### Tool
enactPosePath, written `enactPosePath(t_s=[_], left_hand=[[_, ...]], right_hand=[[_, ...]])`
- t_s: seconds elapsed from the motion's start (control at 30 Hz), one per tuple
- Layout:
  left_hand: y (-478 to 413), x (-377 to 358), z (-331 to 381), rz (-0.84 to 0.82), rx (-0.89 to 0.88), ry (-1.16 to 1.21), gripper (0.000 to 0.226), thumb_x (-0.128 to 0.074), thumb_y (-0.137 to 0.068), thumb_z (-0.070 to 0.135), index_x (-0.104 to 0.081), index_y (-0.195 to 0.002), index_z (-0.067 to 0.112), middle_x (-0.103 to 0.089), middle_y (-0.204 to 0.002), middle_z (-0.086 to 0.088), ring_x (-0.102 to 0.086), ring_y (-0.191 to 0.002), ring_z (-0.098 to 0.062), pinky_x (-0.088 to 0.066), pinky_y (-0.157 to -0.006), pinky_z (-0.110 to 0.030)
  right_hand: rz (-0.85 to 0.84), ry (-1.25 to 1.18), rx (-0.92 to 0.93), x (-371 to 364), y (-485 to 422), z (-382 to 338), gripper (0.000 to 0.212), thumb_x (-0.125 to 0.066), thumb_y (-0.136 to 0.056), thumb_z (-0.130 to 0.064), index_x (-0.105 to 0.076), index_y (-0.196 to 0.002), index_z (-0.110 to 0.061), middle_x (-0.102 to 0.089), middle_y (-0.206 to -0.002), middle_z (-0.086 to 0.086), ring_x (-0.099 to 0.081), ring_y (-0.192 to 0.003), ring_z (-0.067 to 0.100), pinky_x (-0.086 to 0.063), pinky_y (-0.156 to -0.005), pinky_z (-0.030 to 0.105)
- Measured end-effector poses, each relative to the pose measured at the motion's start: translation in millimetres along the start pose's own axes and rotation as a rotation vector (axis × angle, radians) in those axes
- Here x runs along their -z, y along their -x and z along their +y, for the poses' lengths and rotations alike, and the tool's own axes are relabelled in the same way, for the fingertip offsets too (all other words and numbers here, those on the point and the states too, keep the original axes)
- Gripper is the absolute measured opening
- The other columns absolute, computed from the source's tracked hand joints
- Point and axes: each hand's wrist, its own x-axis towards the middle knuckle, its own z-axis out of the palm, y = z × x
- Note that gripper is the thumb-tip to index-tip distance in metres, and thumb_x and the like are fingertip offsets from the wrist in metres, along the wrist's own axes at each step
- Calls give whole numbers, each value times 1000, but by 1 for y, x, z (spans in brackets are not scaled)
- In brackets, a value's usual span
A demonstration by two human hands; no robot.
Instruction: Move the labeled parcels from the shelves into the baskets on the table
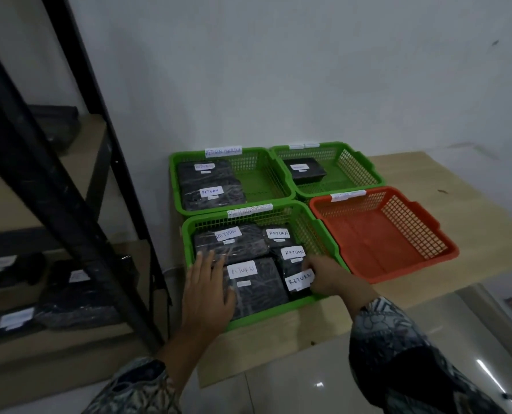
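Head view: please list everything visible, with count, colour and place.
Table: one, light wood, right.
Green baskets: three, on table; back left, back right, front left.
Orange basket: one, front right.
Parcels: eight, black with white labels; five front left, two back left, one back right.
Shelf parcels: several, black, blurred, on rack.
Rack: one, black, left.
Sleeves: two, patterned, bottom.
Left hand: flat on front-left parcels.
Right hand: grips nearest parcel, same basket.
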Motion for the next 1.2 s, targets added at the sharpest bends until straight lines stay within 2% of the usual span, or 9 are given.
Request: enactPosePath(t_s=[0.13,0.27,0.37,0.47,0.53,0.73,0.9,1.03,1.2], left_hand=[[4,-5,2,3,15,-42,63,-40,-82,36,-42,-139,9,-35,-147,-14,-22,-140,-32,-16,-113,-47],[6,-8,1,23,23,-42,60,-54,-79,27,-47,-134,5,-40,-144,-17,-25,-138,-35,-14,-112,-48],[10,-12,-1,34,15,-55,59,-53,-79,24,-48,-134,4,-40,-144,-17,-24,-138,-35,-13,-113,-47],[12,-14,0,32,12,-84,58,-51,-81,25,-47,-135,4,-39,-144,-16,-22,-139,-34,-10,-114,-45],[13,-15,0,27,10,-108,59,-50,-81,26,-46,-135,4,-40,-144,-16,-23,-139,-34,-9,-114,-44],[11,-15,-3,1,1,-158,60,-50,-81,29,-46,-136,4,-43,-142,-17,-29,-136,-35,-16,-113,-48],[11,-6,-1,21,-30,-97,63,-41,-84,35,-41,-139,6,-45,-140,-14,-33,-135,-33,-18,-112,-50],[10,10,-4,57,-40,-88,66,-31,-84,43,-38,-142,12,-44,-142,-9,-32,-136,-30,-13,-112,-50],[19,51,-24,136,-15,-110,61,-37,-81,40,-46,-135,12,-53,-133,-10,-45,-127,-33,-31,-103,-56]], right_hand=[[-52,12,27,-5,-14,10,32,-60,-73,5,-50,-86,-22,-59,-100,6,-53,-89,19,-39,-69,23],[-60,-1,50,-12,-20,19,36,-59,-75,6,-46,-80,-28,-55,-94,2,-55,-93,23,-45,-70,31],[-74,-55,16,-12,-18,22,32,-70,-75,3,-55,-95,-17,-58,-106,9,-56,-100,25,-50,-80,34],[-89,-107,-43,-11,-15,24,52,-82,-70,-9,-59,-117,-9,-58,-121,8,-54,-114,24,-44,-88,26],[-92,-107,-52,-10,-12,23,58,-83,-70,-15,-58,-122,-9,-58,-126,9,-53,-118,23,-43,-92,26],[73,-96,-14,3,1,9,35,-63,-86,-7,-59,-120,-12,-61,-124,10,-56,-113,25,-46,-90,29],[163,-170,105,8,13,-29,28,-61,-90,-24,-57,-117,-20,-58,-122,5,-62,-94,23,-54,-78,35],[211,-113,240,-2,22,-70,34,-55,-93,-33,-51,-125,-22,-53,-129,4,-55,-110,24,-49,-88,37],[283,0,437,-22,36,-133,51,-47,-95,-39,-37,-141,-21,-38,-146,3,-34,-134,25,-35,-106,37]])
